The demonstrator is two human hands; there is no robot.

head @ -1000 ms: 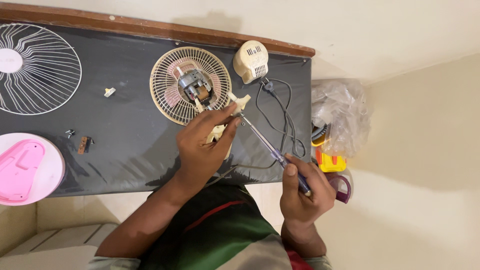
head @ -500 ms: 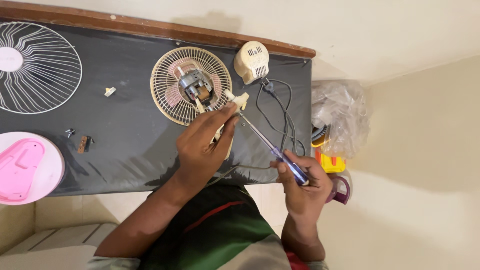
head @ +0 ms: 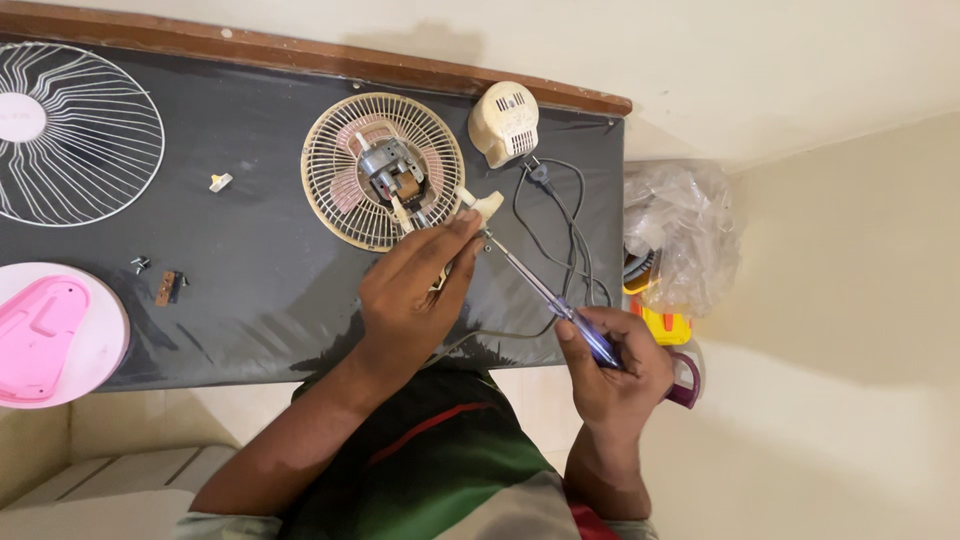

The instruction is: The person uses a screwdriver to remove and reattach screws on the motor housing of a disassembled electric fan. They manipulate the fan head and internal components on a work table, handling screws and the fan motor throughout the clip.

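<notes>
The small cream plastic part (head: 487, 206) sits just off the lower right rim of the rear fan guard (head: 330, 205), above the dark tabletop (head: 250, 290), pinched at its near end by the left hand (head: 415, 290). It looks light, stiff and thin-walled, so it probably cracks if squeezed hard; holding it along its broader body, close to where the tool meets it, seems the safest grip. The left fingers (head: 455, 240) are curled shut around it, thumb against forefinger.

The screwdriver (head: 530, 285) runs slantwise from that part down to the right hand (head: 615, 365), its thin metal shaft bare and its blue translucent handle wrapped in closed fingers. The shaft is rigid and smooth, and the tip is likely to slip off a small screw head unless it is pressed in line.

Inside the guard the bare motor (head: 385, 170) shows, metal and likely the heaviest piece here. A cream motor cover (head: 505, 122) lies beyond, with a black cord (head: 570, 230) looping from it. Farther left are loose screws (head: 140, 264), a small brown piece (head: 168, 288), the white front grille (head: 90, 140) and a pink base (head: 45, 335). A crumpled clear plastic bag (head: 685, 230) lies right of the tabletop.
</notes>
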